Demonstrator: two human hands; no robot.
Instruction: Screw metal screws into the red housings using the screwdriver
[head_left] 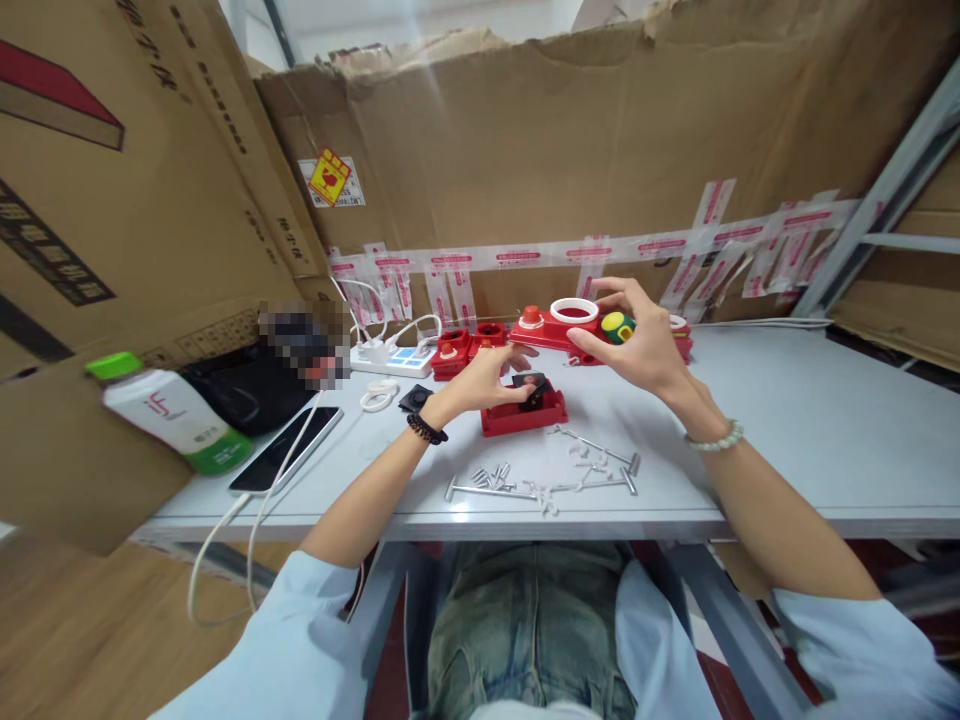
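Near the middle of the table stands a red open-topped box (521, 418). My left hand (491, 378) is over it, thumb and fingers closed around a small black part (534, 385) that sits partly inside. My right hand (641, 335) is raised farther right, thumb and index finger spread. A yellow-and-green screwdriver handle (617, 328) shows against its palm; the gripping fingers and the shaft are hidden. Just behind is a red housing (551, 335) with a white ring (574, 310) and an orange-red knob (531, 316).
Loose screws (491, 475) and T-shaped metal rods (592, 447) lie near the front edge. Red parts (452, 352) and a power strip (394, 358) stand behind. Left are a black square piece (415, 399), a phone (289, 452) and a bottle (176, 415). Cardboard (525, 150) walls the back.
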